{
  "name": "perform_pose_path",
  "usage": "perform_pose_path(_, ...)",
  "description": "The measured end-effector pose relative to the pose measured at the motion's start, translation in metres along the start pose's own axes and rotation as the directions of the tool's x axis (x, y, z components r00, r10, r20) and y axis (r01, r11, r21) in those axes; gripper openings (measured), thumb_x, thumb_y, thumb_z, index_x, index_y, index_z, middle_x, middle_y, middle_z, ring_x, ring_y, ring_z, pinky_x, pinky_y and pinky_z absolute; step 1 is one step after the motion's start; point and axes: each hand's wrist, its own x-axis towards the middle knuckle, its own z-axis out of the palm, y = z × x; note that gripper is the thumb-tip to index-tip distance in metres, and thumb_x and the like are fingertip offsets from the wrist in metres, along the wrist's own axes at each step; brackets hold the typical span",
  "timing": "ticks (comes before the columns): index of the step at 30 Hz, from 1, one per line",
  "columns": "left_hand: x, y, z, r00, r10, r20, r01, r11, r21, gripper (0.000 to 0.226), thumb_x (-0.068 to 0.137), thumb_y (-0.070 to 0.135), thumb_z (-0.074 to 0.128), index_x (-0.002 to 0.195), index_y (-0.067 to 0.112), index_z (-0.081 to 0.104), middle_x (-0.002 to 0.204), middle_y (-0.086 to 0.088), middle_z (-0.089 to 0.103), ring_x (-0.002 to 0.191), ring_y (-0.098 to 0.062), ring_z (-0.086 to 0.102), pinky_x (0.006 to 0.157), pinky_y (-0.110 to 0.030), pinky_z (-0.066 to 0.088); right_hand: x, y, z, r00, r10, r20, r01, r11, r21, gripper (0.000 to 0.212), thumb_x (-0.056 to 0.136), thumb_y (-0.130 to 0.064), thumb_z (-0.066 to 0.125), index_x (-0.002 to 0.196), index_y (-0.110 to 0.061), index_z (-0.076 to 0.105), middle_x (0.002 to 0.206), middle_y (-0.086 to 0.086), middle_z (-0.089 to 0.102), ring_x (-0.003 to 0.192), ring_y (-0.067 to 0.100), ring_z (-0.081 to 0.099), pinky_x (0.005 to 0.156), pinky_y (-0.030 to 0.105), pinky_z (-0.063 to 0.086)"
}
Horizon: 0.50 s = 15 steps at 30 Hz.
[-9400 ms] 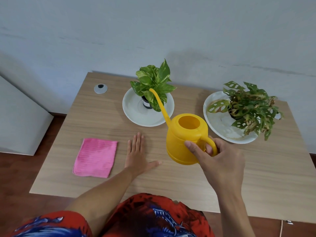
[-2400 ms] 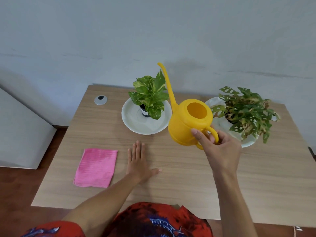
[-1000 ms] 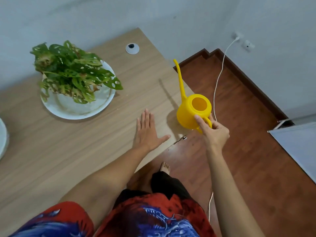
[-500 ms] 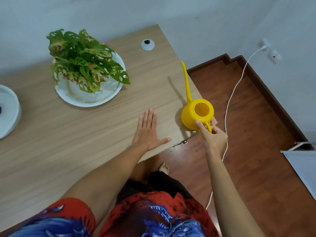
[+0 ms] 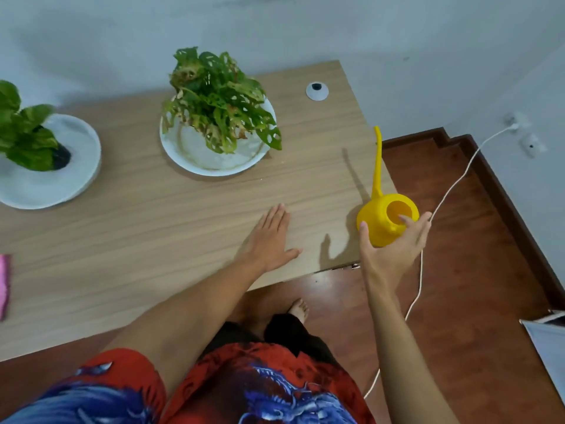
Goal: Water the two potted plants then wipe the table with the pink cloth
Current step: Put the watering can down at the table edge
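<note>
The yellow watering can [image 5: 377, 223] stands upright at the table's right front corner, its long spout pointing away from me. My right hand [image 5: 394, 243] is just behind it with fingers spread, no longer closed on the handle. My left hand [image 5: 267, 240] lies flat and open on the wooden table [image 5: 137, 240]. The holey-leaved plant [image 5: 214, 102] sits on a white plate [image 5: 214, 166] at the back. The broad-leaved plant [image 5: 27, 139] on its plate [image 5: 79, 166] is at the far left. Only a sliver of the pink cloth [image 5: 2, 286] shows at the left border.
A round cable grommet [image 5: 317, 90] sits in the table's back right corner. Right of the table lies red-brown wooden floor with a white cable [image 5: 452, 185] running to a wall socket [image 5: 516, 122]. My foot [image 5: 298, 310] is under the table's front edge.
My right hand carried the can from the plants to the table's right corner, lowered it and let go of the handle. My view swung right. The left hand stayed flat.
</note>
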Motion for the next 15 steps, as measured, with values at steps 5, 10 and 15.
perform_pose_path(5,-0.049,-0.056,0.004,0.995,-0.089,-0.044,0.087,0.995,-0.058,0.102,0.092,0.058,0.058,0.161,0.006,0.005,0.170,-0.013,-0.009,0.157,-0.026,-0.010,0.126,-0.038,-0.005,-0.049,-0.045,0.050,0.958,-0.182,0.223,0.196,0.980,-0.042,0.069,0.084,-0.034,0.074,0.140,-0.012,0.041,0.161,0.020,0.032,0.153,0.035,0.015,0.123,0.050,0.022)
perform_pose_path(10,-0.108,-0.128,0.002,0.977,-0.195,-0.082,0.183,0.974,-0.132,0.102,0.093,0.061,0.053,0.161,0.004,0.002,0.169,-0.015,-0.011,0.156,-0.027,-0.013,0.126,-0.041,-0.006,-0.117,-0.078,0.115,0.797,-0.163,0.582,0.261,0.961,-0.088,0.080,0.089,-0.040,0.068,0.150,0.000,0.035,0.167,0.020,0.011,0.156,0.031,0.003,0.125,0.048,0.018)
perform_pose_path(15,-0.180,-0.211,0.010,0.930,-0.348,-0.116,0.321,0.925,-0.203,0.102,0.096,0.064,0.046,0.161,0.003,-0.004,0.168,-0.014,-0.018,0.155,-0.025,-0.020,0.126,-0.041,-0.009,-0.199,-0.125,0.170,0.587,-0.193,0.786,0.395,0.916,-0.071,0.093,0.091,-0.042,0.067,0.159,-0.002,0.017,0.168,0.020,0.004,0.156,0.033,-0.003,0.126,0.048,0.011)
